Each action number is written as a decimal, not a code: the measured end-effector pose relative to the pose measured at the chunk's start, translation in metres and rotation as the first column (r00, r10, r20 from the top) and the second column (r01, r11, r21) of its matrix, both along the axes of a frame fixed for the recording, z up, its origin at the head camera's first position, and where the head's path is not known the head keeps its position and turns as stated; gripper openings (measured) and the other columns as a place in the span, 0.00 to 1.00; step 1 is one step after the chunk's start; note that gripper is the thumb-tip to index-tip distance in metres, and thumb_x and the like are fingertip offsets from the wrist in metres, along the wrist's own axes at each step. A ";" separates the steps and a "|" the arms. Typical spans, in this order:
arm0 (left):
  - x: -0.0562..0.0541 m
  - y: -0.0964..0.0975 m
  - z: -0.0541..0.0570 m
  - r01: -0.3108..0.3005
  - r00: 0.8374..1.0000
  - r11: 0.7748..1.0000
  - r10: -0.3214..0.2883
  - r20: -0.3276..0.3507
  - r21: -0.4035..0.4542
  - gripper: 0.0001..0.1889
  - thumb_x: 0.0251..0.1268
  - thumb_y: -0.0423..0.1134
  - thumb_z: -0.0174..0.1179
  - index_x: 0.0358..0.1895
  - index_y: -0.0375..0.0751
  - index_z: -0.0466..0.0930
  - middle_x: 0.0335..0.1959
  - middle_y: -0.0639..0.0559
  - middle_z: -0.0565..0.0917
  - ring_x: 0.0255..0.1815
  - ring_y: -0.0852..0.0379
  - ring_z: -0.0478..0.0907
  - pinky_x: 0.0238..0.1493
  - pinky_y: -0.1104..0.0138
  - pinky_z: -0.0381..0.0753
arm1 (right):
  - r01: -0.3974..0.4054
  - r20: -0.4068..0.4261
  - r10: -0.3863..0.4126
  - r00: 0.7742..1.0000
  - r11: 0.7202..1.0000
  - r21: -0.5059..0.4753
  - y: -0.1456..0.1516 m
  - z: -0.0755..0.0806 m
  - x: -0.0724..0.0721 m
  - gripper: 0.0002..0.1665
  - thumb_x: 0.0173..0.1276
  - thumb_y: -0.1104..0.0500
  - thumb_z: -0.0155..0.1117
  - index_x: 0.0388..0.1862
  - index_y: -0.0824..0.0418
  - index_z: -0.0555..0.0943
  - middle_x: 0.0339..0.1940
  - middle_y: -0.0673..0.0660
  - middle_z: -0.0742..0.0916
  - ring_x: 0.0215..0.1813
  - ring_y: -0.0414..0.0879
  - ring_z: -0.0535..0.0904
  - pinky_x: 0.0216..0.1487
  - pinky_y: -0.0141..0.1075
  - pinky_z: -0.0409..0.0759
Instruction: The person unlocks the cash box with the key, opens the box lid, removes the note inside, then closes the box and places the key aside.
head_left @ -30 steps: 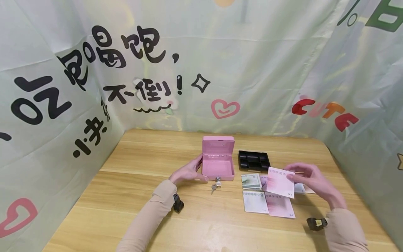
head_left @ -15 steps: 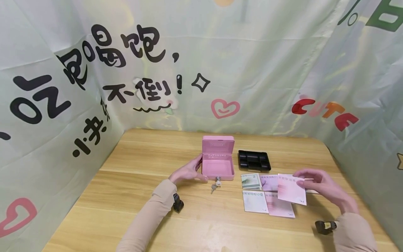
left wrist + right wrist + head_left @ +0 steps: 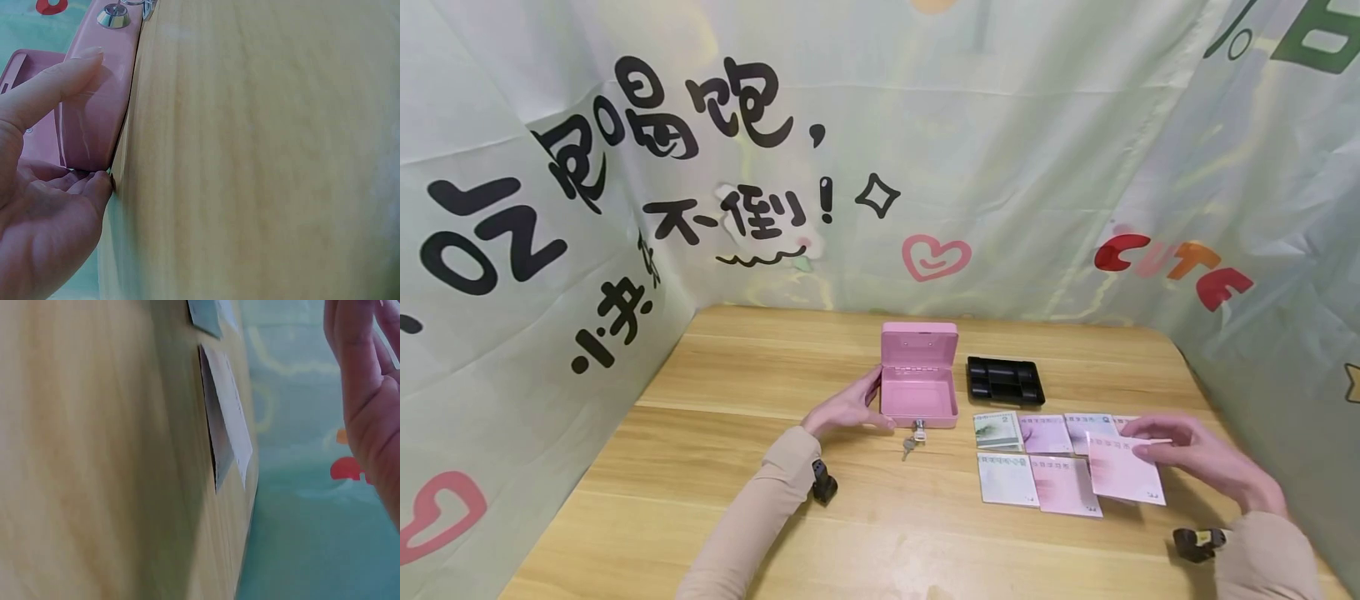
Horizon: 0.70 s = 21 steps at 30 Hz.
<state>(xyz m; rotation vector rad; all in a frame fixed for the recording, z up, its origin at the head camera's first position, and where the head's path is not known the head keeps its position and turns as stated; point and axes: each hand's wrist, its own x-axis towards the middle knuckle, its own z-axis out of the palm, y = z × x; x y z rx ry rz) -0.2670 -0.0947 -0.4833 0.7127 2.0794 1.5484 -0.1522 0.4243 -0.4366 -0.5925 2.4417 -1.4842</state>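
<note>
In the head view a pink cash box (image 3: pixel 919 343) stands with its lid raised, a key (image 3: pixel 908 447) hanging at its front lock. My left hand (image 3: pixel 846 410) grips the box's left front corner. The left wrist view shows the thumb (image 3: pixel 56 87) lying on the front wall and the fingers bent against the side. On the right, my right hand (image 3: pixel 1206 457) pinches a pink folded banknote (image 3: pixel 1123 475) by its right edge, over the front row of notes. It partly covers another note beneath. Only part of this hand (image 3: pixel 369 381) shows in the right wrist view.
A black compartment tray (image 3: pixel 1006 375) lies right of the box. Several banknotes lie in two rows before it, among them a green one (image 3: pixel 997 433), a purple one (image 3: pixel 1043 435) and a pink one (image 3: pixel 1066 487). A printed curtain (image 3: pixel 1015 167) hangs behind the table.
My right hand has carried the pink banknote rightward and toward me, uncovering purple and bluish notes in the back row. My left hand has stayed at the cash box.
</note>
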 end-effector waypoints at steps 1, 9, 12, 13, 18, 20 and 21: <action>0.000 0.000 0.000 -0.001 1.000 1.000 0.001 0.001 0.000 0.64 0.47 0.25 0.72 0.82 0.40 0.32 0.85 0.43 0.39 0.86 0.43 0.39 0.86 0.53 0.41 | -0.001 -0.002 0.002 1.000 1.000 0.010 0.001 0.000 0.000 0.17 0.70 0.73 0.54 0.54 0.65 0.81 0.51 0.32 0.86 0.50 0.26 0.80 0.45 0.23 0.82; 0.001 0.000 0.001 0.007 1.000 1.000 -0.007 0.000 0.001 0.64 0.48 0.24 0.71 0.82 0.39 0.31 0.85 0.42 0.38 0.86 0.44 0.39 0.87 0.53 0.41 | -0.028 0.068 0.027 0.997 1.000 0.013 0.014 -0.002 0.002 0.17 0.72 0.73 0.53 0.54 0.64 0.82 0.50 0.33 0.86 0.50 0.26 0.79 0.45 0.22 0.80; 0.002 0.000 0.001 0.007 1.000 1.000 -0.007 0.000 -0.006 0.64 0.49 0.24 0.71 0.82 0.39 0.31 0.85 0.42 0.38 0.86 0.43 0.39 0.87 0.53 0.41 | -0.044 0.070 0.043 0.997 0.999 0.015 0.016 -0.004 0.001 0.17 0.72 0.73 0.53 0.54 0.64 0.82 0.50 0.33 0.87 0.50 0.26 0.80 0.45 0.21 0.79; 0.002 0.000 0.002 0.004 1.000 1.000 -0.004 0.002 -0.010 0.64 0.48 0.24 0.71 0.82 0.39 0.31 0.85 0.42 0.38 0.86 0.44 0.39 0.87 0.53 0.41 | -0.055 0.061 0.054 0.997 0.998 0.015 0.016 -0.005 0.001 0.17 0.71 0.73 0.53 0.53 0.64 0.82 0.50 0.34 0.87 0.50 0.26 0.80 0.45 0.21 0.80; 0.003 0.000 0.004 -0.005 1.000 1.000 0.005 0.008 -0.015 0.64 0.48 0.24 0.71 0.82 0.39 0.31 0.85 0.42 0.38 0.86 0.44 0.39 0.87 0.54 0.41 | -0.054 0.028 0.052 0.998 0.996 0.075 0.016 -0.008 0.000 0.14 0.70 0.72 0.56 0.51 0.66 0.83 0.48 0.37 0.88 0.48 0.27 0.81 0.44 0.22 0.80; 0.003 0.000 0.004 -0.005 1.000 1.000 0.005 0.008 -0.014 0.64 0.49 0.24 0.71 0.82 0.39 0.31 0.85 0.42 0.38 0.86 0.44 0.39 0.87 0.54 0.41 | -0.039 0.016 0.037 0.999 0.992 0.122 0.016 -0.008 -0.001 0.14 0.70 0.71 0.57 0.51 0.65 0.83 0.46 0.36 0.88 0.47 0.28 0.80 0.43 0.22 0.78; 0.003 0.000 0.004 -0.005 1.000 1.000 0.005 0.007 -0.013 0.64 0.49 0.24 0.71 0.82 0.39 0.31 0.85 0.42 0.38 0.86 0.44 0.39 0.87 0.54 0.41 | -0.033 0.011 0.032 0.999 0.989 0.143 0.016 -0.008 -0.001 0.13 0.70 0.70 0.58 0.50 0.65 0.83 0.46 0.36 0.88 0.47 0.28 0.79 0.42 0.21 0.77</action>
